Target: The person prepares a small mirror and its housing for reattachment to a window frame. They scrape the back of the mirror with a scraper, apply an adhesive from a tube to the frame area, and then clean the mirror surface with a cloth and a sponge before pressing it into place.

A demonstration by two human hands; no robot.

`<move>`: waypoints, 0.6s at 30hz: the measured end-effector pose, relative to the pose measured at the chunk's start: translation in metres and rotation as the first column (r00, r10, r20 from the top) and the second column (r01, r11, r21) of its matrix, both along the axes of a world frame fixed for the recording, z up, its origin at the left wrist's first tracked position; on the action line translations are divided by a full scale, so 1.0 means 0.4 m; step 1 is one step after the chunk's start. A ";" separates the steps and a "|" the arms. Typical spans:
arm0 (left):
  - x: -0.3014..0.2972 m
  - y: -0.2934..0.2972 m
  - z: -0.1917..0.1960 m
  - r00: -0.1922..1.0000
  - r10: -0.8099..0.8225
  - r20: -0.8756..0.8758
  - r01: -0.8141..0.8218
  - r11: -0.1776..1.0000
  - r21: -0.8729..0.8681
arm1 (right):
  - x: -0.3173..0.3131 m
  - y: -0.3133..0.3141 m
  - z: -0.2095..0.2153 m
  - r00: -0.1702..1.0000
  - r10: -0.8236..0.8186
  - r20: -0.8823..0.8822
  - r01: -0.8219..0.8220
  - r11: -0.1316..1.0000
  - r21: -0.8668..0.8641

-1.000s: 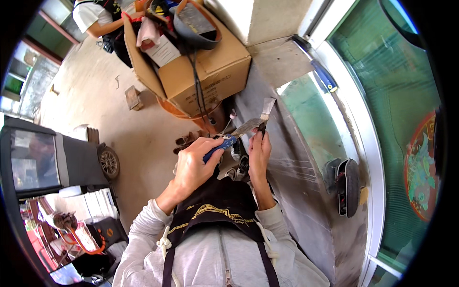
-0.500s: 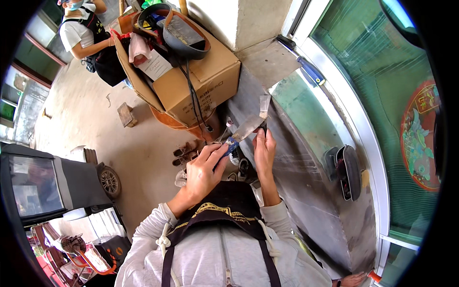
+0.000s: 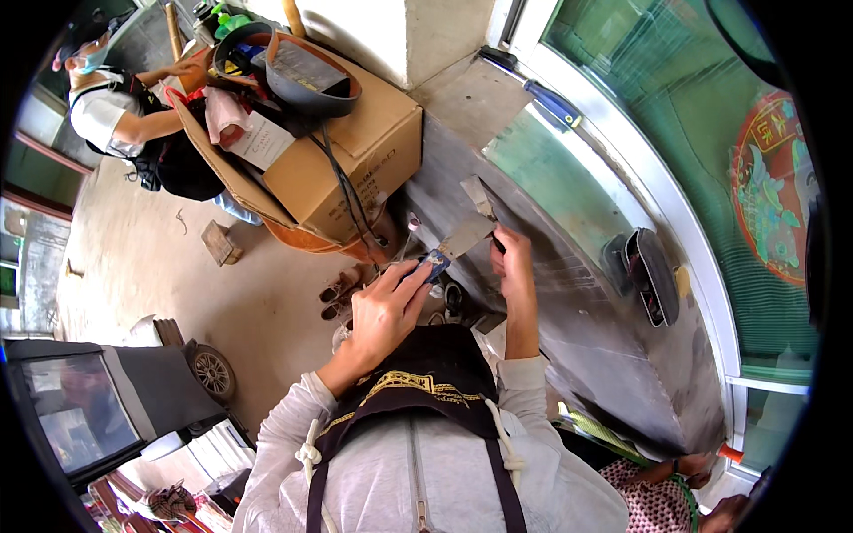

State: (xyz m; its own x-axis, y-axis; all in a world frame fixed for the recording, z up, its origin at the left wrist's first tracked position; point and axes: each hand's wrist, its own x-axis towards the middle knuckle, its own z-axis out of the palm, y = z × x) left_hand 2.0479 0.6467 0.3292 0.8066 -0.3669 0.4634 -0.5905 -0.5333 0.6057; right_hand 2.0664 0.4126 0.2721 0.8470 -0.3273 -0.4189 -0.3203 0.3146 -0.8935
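Note:
My left hand is closed round the blue handle of a wide putty knife, its worn metal blade pointing up and to the right. In my right hand is a narrower scraper with a dark handle mostly hidden by the fingers. Its small blade, stained near the handle, tilts up to the left. The two tools cross or meet near the wide blade's tip; whether they touch I cannot tell. Both hands are in front of my dark apron, beside a grey stone ledge.
A loaded cardboard box sits over an orange tub. On the ledge lie a blue-handled tool and an open dark case. Shoes and a block are on the floor. People are at left and lower right.
My right hand has shifted right and turned, and the narrow scraper's blade now leans left. The view has shifted. More of the person at lower right shows; the person by the box reaches into it.

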 end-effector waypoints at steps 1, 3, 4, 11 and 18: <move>0.000 0.000 -0.001 1.000 -0.015 0.004 0.015 1.000 0.019 | -0.003 -0.008 -0.001 1.000 0.000 -0.002 0.000 1.000 0.014; 0.011 0.001 -0.003 0.999 -0.043 0.022 0.041 0.998 0.057 | -0.001 -0.010 0.008 0.996 -0.091 0.015 0.090 0.995 0.048; 0.016 0.002 -0.001 0.998 -0.047 0.049 0.043 0.997 0.068 | -0.004 -0.009 0.016 0.991 -0.135 0.025 0.132 0.988 0.084; 0.051 0.000 0.028 0.983 -0.114 0.142 0.094 0.985 0.144 | -0.005 -0.009 -0.023 0.960 -0.261 0.103 0.261 0.965 0.017; 0.075 -0.012 0.066 0.974 -0.182 0.136 0.147 0.960 0.236 | -0.003 0.000 -0.083 0.953 -0.275 0.130 0.269 0.961 0.059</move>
State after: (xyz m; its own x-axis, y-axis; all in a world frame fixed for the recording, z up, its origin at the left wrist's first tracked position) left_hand 2.0779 0.6418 0.3554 0.6512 -0.5971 0.4684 -0.7585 -0.5318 0.3766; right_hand 2.0653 0.4127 0.2388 0.7777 -0.5386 -0.3241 -0.0948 0.4093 -0.9075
